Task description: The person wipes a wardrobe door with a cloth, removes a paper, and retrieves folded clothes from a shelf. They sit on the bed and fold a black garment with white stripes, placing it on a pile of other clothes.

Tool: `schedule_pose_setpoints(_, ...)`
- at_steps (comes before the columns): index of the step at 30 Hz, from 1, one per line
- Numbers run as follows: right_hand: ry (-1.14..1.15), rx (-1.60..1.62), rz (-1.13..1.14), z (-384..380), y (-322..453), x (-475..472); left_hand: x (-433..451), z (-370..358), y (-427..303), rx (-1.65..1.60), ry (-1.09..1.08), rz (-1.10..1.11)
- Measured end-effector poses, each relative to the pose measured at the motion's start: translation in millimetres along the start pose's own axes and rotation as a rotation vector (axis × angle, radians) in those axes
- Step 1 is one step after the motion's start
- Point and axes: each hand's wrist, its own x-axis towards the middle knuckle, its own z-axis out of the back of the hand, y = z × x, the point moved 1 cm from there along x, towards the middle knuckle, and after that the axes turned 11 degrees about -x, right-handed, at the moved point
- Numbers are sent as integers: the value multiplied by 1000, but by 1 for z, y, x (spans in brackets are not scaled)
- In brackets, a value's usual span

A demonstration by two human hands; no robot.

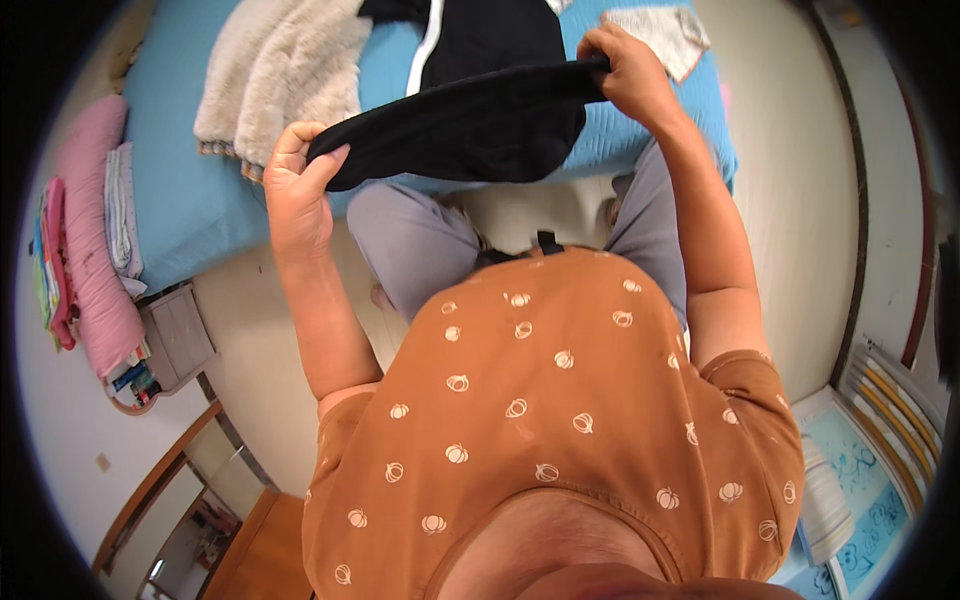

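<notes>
A black garment (465,124) is stretched between my two hands, just above the near edge of the bed. My left hand (300,169) pinches its left end, thumb on top. At the other end, higher in the view, my right hand (626,71) grips the edge of the cloth. The far part of the black fabric lies on the blue bedcover (202,202), with a white stripe (426,49) along it. I cannot tell which kind of garment it is. To the left of it rests a cream fleecy item (281,75) with a patterned trim.
A pale cloth (664,37) lies on the bed beyond my right hand. At the left are a pink pillow (94,240), folded cloths (122,210) and a grey bedside cabinet (176,337). A wooden piece of furniture (251,551) stands at lower left, a crib-like bed (862,480) at lower right.
</notes>
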Motion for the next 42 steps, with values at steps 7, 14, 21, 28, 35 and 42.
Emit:
schedule_pose_setpoints(7, -64, -386, 23, 86, 20, 75, 76, 6, -56, 1016, -231, -346)
schedule_pose_setpoints(14, -93, -486, -132, 198, -5, 135, 126, 57, -149, 1424, -283, -540)
schedule_pose_setpoints(21, -161, -56, -185, 285, 7, 184, 162, 52, -259, 901, -138, -419)
schedule_pose_setpoints(28, -199, 922, -234, 280, 71, 239, 158, -31, -294, 560, 213, -312)
schedule_pose_setpoints(35, -121, 397, 11, 295, 96, 228, 156, -50, -299, 961, 10, -437)
schedule_pose_setpoints(42, -359, 32, -87, 351, 88, 254, 200, -2, -355, 967, -393, -519)
